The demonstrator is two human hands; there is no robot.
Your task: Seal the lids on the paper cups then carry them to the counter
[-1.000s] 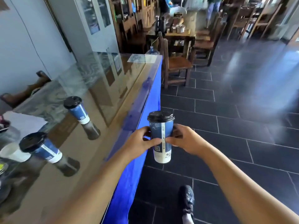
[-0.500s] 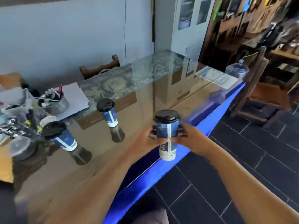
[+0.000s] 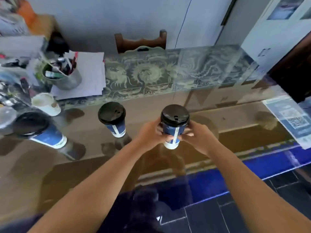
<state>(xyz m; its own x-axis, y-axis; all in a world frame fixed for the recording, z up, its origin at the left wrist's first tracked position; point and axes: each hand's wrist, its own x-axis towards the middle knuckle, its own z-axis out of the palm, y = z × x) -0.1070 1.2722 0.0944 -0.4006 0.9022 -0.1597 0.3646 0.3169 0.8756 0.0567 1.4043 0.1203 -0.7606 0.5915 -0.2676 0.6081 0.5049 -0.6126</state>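
Held cup: lidded, gripped above the counter.
Left hand: wrapped around it.
Right hand: likewise wrapped.

A glass-topped bench with a blue front edge reflects daylight. Behind the bench stands a pale grey wall, with a dark wooden chair back against it. Below the bench's blue edge lies a floor of dark tiles.

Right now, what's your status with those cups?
Left hand and right hand grip held cup, lid on. Two lidded cups on counter. Nothing blocking.
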